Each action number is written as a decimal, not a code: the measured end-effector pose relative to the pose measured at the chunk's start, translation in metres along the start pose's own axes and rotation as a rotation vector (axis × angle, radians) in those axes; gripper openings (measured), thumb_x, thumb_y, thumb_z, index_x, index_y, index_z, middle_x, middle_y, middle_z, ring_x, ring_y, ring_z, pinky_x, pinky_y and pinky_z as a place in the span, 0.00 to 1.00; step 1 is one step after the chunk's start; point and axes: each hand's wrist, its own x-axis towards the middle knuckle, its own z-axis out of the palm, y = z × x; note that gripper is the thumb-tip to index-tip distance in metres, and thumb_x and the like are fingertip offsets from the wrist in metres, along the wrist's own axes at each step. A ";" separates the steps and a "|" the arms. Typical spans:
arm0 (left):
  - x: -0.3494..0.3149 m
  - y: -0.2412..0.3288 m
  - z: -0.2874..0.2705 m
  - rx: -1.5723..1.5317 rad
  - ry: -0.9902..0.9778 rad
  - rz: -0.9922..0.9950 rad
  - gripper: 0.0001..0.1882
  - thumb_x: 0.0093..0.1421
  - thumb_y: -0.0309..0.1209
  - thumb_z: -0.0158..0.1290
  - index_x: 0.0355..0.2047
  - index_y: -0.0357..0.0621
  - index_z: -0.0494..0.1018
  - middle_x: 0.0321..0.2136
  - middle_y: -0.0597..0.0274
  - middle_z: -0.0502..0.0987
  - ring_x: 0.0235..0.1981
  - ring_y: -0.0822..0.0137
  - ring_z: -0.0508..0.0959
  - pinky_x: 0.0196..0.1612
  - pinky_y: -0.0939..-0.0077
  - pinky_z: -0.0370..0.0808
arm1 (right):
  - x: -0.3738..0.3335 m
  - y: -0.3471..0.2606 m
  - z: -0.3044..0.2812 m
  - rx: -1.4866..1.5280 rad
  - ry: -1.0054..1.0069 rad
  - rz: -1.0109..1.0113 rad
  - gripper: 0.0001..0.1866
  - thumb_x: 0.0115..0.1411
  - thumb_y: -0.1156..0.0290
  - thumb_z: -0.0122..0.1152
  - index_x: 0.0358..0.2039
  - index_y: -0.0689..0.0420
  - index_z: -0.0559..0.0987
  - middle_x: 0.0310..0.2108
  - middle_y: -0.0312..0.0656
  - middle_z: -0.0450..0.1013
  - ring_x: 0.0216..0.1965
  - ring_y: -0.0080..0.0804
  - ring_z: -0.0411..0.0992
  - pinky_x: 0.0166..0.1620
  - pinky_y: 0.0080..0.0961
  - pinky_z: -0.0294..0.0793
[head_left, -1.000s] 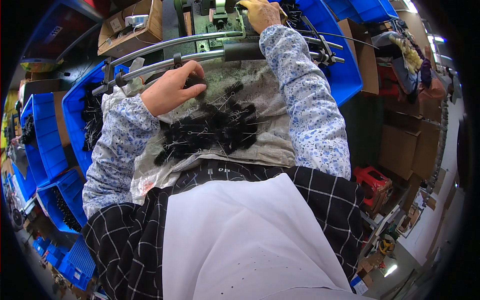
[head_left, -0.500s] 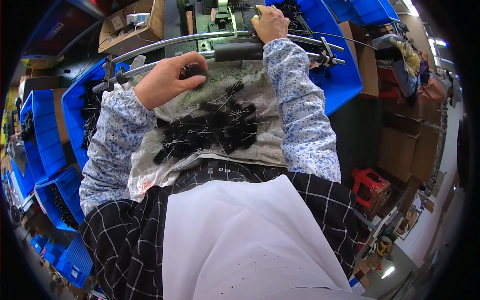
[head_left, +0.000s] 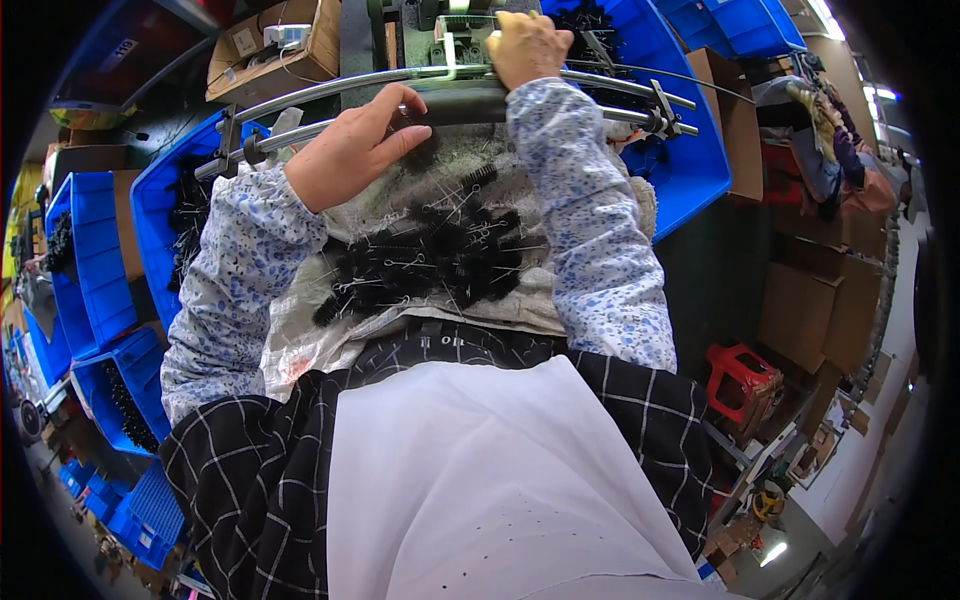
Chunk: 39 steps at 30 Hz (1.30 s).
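My right hand is closed at the machine, its fingers pinching the end of a thin wire brush that lies across the metal fixture. Over the cloth just in front of the bar, my left hand has its thumb and fingers apart. A blurred dark brush shows beneath the left thumb, seemingly loose from the grip. Below both hands, a heap of black-bristled wire brushes with looped ends covers the pale cloth on my lap.
Curved metal rails with a black padded sleeve run between me and the machine. Blue bins stand at left and right, holding more brushes. A cardboard box sits at the far left, a red stool at the right.
My right hand has shifted left toward the fixture, with the wire brush. The left thumb and fingers have spread, and the dark brush within them has dropped lower toward the cloth.
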 end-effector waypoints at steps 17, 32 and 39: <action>0.012 0.013 0.000 -0.137 -0.057 0.062 0.15 0.62 0.34 0.49 0.47 0.47 0.61 0.25 0.70 0.65 0.25 0.80 0.62 0.28 0.85 0.61 | 0.041 0.120 -0.059 -0.183 -0.160 0.098 0.10 0.54 0.63 0.54 0.32 0.52 0.80 0.34 0.43 0.75 0.37 0.42 0.74 0.40 0.36 0.73; 0.012 0.006 0.003 0.062 0.085 0.068 0.20 0.58 0.31 0.54 0.49 0.45 0.62 0.30 0.61 0.70 0.25 0.75 0.70 0.29 0.80 0.69 | -0.004 0.016 -0.092 0.280 -0.296 0.083 0.17 0.57 0.65 0.56 0.48 0.47 0.76 0.39 0.41 0.75 0.33 0.31 0.75 0.38 0.28 0.74; 0.001 -0.001 0.008 0.042 0.017 0.101 0.18 0.57 0.29 0.56 0.46 0.42 0.64 0.31 0.62 0.69 0.25 0.76 0.67 0.29 0.81 0.69 | 0.014 0.034 -0.029 0.119 -0.160 -0.061 0.08 0.53 0.66 0.56 0.34 0.49 0.79 0.28 0.43 0.75 0.33 0.41 0.74 0.42 0.37 0.70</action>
